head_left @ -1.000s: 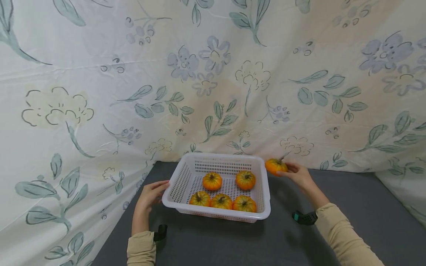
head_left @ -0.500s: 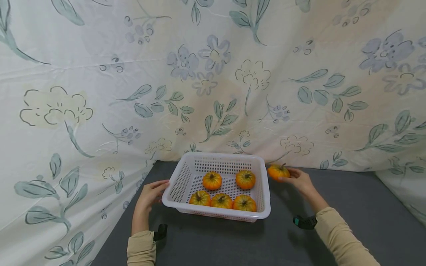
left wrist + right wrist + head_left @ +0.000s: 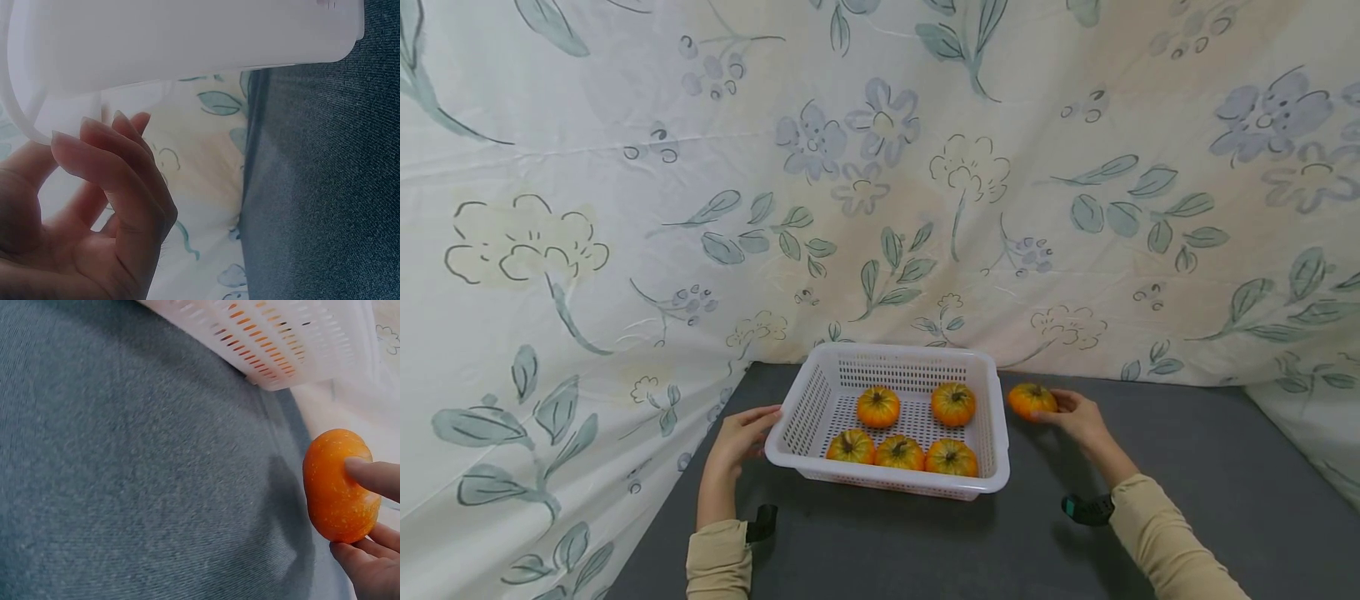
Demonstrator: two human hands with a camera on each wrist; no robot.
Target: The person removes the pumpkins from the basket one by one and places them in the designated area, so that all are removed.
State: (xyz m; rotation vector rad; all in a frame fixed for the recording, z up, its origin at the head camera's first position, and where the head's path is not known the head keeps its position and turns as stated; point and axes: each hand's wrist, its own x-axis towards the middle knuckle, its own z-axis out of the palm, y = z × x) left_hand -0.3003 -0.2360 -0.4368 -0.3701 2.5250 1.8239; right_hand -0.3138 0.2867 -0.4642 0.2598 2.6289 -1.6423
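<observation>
A white plastic basket (image 3: 887,479) with slotted walls stands on the dark table, several small orange pumpkins (image 3: 900,454) inside it. At its left end my left hand (image 3: 741,442) grips the rim; the left wrist view has the fingertips at the basket's lip (image 3: 37,134). Just right of the basket, my right hand (image 3: 1078,421) holds another small pumpkin (image 3: 1030,402) between thumb and fingers. Seen from the right wrist, that pumpkin (image 3: 340,487) is smooth, orange and speckled, with the thumb on its upper side and a shadow on the cloth below.
Dark cloth covers the table (image 3: 865,550). A pale curtain (image 3: 880,167) with printed flowers and leaves hangs close behind the basket and along the left side. Each wrist wears a dark strap (image 3: 1086,510).
My right hand has lowered the pumpkin and moved it slightly right, a little farther from the basket's right end. The left hand and basket stay put.
</observation>
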